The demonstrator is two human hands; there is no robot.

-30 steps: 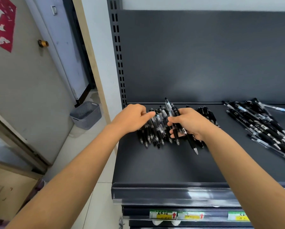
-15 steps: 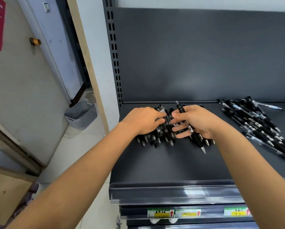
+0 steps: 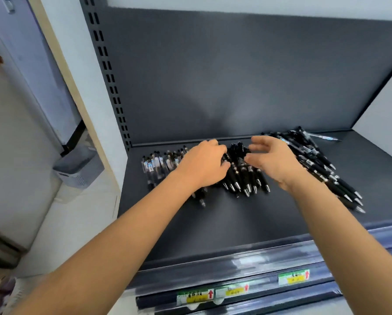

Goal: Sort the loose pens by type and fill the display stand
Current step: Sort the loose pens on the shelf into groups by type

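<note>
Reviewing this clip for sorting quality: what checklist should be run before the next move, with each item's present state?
1. Right hand free: ok, fingers spread, holding nothing.
2. Left hand grip on the middle black pens: cannot tell, fingers curl over them.
3. Clear-barrel pens grouped at left: ok.
4. Row ends level: not ok, one pen juts forward under the left wrist.
5. Right pile sorted: not ok, untouched, stray pen behind it.

A dark shelf (image 3: 215, 226) is carrying three lots of pens: clear-barrelled pens (image 3: 156, 165) are lying at its left, black pens (image 3: 244, 176) are sitting mid-shelf, and a larger black heap (image 3: 323, 170) is sprawling at the right, with a single clear pen (image 3: 325, 137) lying just behind it.
</note>
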